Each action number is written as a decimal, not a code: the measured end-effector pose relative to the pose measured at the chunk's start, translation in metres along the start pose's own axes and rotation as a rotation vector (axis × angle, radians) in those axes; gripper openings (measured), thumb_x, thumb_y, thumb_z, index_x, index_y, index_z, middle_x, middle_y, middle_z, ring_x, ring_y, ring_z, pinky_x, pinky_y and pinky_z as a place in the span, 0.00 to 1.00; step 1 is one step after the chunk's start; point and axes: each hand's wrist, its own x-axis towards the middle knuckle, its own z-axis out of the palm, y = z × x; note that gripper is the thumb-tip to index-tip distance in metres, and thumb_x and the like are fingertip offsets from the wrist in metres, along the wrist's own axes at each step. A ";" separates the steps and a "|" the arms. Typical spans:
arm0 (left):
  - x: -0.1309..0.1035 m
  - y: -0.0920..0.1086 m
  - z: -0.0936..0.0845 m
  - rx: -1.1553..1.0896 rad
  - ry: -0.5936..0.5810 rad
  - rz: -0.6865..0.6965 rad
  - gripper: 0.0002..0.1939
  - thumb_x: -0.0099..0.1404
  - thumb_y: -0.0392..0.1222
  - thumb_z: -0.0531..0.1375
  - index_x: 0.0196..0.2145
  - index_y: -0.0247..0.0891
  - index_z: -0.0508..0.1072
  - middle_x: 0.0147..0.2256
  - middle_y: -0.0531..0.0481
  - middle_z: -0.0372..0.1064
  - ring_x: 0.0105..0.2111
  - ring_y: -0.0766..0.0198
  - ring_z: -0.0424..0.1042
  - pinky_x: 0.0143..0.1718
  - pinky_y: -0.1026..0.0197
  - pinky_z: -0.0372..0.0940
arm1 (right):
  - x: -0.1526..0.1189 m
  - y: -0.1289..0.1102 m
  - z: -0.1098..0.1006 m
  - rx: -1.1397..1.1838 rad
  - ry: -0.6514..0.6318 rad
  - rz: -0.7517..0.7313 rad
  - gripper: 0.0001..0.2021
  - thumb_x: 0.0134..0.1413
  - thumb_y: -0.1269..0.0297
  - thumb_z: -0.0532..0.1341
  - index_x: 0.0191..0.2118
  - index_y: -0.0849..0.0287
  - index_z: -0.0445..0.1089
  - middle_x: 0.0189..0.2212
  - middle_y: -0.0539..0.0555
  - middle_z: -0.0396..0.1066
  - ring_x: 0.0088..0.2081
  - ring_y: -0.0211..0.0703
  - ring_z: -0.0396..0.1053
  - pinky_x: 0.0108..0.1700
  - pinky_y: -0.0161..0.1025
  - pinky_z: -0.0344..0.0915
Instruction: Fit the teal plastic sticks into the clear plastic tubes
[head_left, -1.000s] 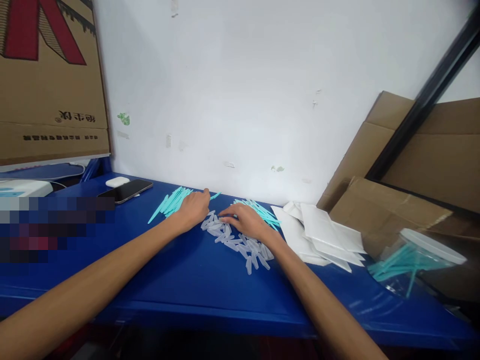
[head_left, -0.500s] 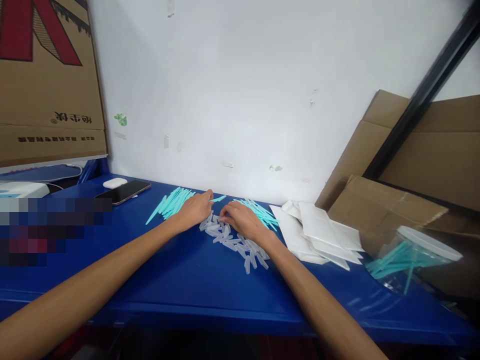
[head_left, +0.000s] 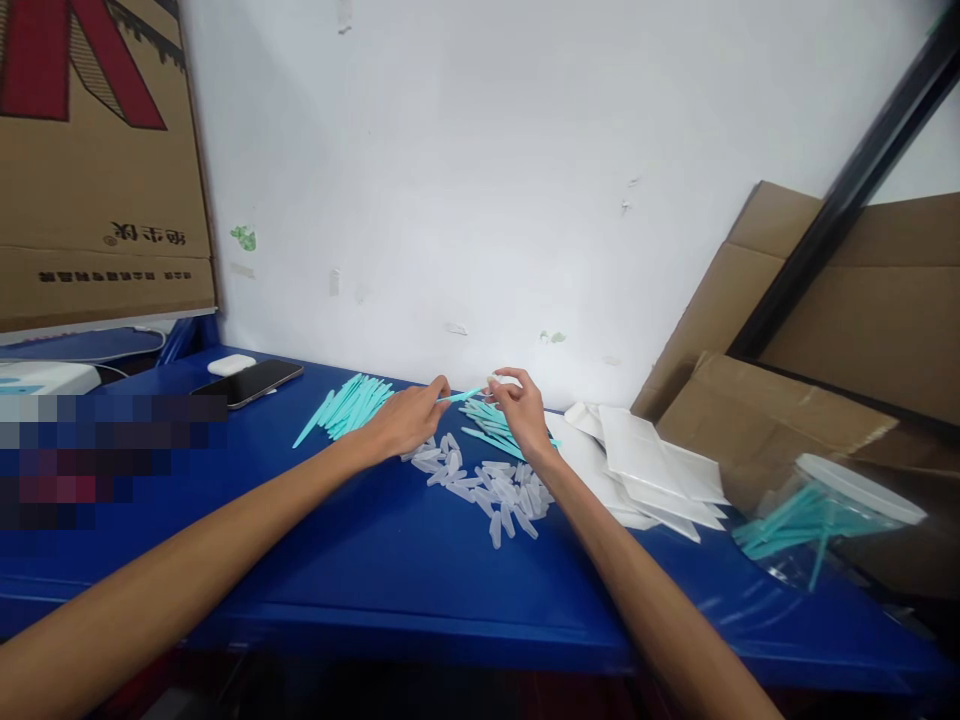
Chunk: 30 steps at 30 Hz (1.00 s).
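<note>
My left hand [head_left: 420, 412] pinches one end of a slim turquoise stick [head_left: 466, 395], held above the table and pointing right. At its other end my right hand [head_left: 521, 405] is closed on a small translucent plastic cap [head_left: 495, 379]. Whether the cap sits over the stick's tip or only touches it, I cannot tell. Beside my left hand lies a pile of turquoise sticks [head_left: 354, 405]. A second pile of turquoise sticks [head_left: 491, 428] is partly hidden under my right hand. Loose translucent caps [head_left: 499, 492] are scattered between my forearms.
White packets [head_left: 649, 455] are stacked on the blue table [head_left: 360, 570] to the right. Past them stands a clear jar [head_left: 825, 520] with turquoise sticks, near cardboard [head_left: 780, 410]. A phone [head_left: 251, 384] and a white case [head_left: 231, 365] lie at the left rear, near a wall.
My right hand has risen from the translucent caps and moved right with one cap, meeting the stick. My left hand has shifted slightly right, still holding the turquoise stick.
</note>
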 end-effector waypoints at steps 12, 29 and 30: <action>-0.003 0.011 -0.005 -0.051 0.017 0.008 0.20 0.72 0.54 0.40 0.49 0.40 0.61 0.26 0.50 0.70 0.25 0.59 0.69 0.27 0.61 0.55 | -0.001 -0.009 0.003 0.079 -0.091 0.046 0.21 0.49 0.46 0.63 0.42 0.57 0.66 0.26 0.51 0.74 0.31 0.43 0.73 0.36 0.38 0.66; -0.006 0.017 -0.006 -0.061 0.120 0.008 0.16 0.72 0.52 0.44 0.47 0.41 0.64 0.28 0.50 0.70 0.28 0.58 0.70 0.29 0.60 0.57 | -0.005 -0.008 0.004 0.286 -0.261 0.209 0.21 0.44 0.47 0.67 0.40 0.57 0.72 0.28 0.49 0.72 0.22 0.33 0.64 0.23 0.30 0.58; -0.006 0.018 -0.005 -0.076 0.124 0.018 0.16 0.72 0.51 0.44 0.47 0.41 0.64 0.28 0.50 0.70 0.28 0.58 0.70 0.29 0.60 0.57 | -0.006 -0.009 0.005 0.280 -0.284 0.205 0.21 0.44 0.47 0.67 0.39 0.58 0.73 0.28 0.50 0.73 0.22 0.33 0.64 0.23 0.31 0.58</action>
